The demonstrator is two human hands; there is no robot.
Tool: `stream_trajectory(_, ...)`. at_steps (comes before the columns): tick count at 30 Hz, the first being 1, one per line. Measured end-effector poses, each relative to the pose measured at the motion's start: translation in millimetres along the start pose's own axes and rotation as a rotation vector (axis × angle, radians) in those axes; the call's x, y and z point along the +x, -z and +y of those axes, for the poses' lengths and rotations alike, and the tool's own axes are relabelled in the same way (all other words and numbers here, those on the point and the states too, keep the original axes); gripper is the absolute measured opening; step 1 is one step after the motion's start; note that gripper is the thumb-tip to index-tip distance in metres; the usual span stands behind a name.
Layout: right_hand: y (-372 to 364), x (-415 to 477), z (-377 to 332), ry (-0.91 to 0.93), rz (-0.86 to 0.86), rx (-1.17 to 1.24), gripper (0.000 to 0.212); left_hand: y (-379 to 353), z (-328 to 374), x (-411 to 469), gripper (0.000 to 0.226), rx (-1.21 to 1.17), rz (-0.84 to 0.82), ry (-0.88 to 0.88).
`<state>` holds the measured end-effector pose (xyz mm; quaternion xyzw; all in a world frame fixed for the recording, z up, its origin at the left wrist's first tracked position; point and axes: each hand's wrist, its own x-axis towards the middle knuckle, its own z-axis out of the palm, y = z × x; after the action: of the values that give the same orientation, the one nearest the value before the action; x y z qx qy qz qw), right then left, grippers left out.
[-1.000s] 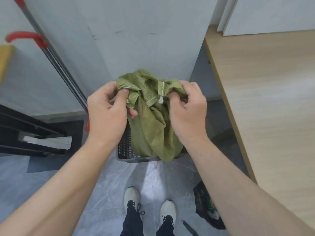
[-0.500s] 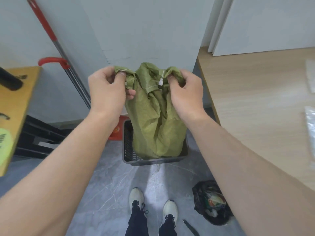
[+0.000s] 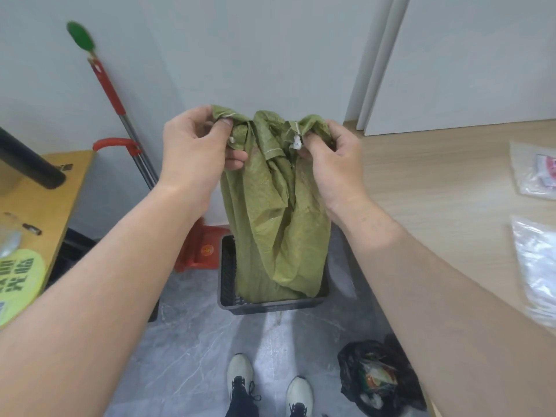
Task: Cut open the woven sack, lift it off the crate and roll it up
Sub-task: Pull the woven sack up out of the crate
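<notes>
The olive-green woven sack hangs crumpled in front of me, its lower end reaching down into the black perforated crate on the floor. My left hand grips the sack's top left edge. My right hand pinches the top right edge beside a small white knot of string. Both hands hold the sack up at chest height, about a hand's width apart.
A wooden table with clear plastic bags stands to the right. Left is a yellow desk with a black tube. A red mop and dustpan lean on the wall. A black rubbish bag lies by my shoes.
Both hands have raised the sack higher, so more of it hangs out above the crate. The camera view has tilted upward.
</notes>
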<state>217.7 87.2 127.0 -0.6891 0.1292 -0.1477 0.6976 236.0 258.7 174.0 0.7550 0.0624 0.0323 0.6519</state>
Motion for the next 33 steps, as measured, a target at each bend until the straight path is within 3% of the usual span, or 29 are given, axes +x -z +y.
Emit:
stream_trajectory(4,-3,10,-4,-0.022,-0.006,0.002,0.020,1,0,9,0.020,0.023,0.011,0.020)
stream_trajectory(12,-14,23,-32,0.078,0.065,0.266,0.014,-8,30,14,0.021,0.044,0.018,-0.191)
stream_trajectory(21,-14,32,-64,0.029,0.010,0.403,0.014,1,43,14,0.020,-0.098,-0.050,-0.132)
stream_trajectory(33,-28,40,-79,0.066,-0.016,0.344,0.014,5,58,21,0.020,-0.137,-0.090,-0.165)
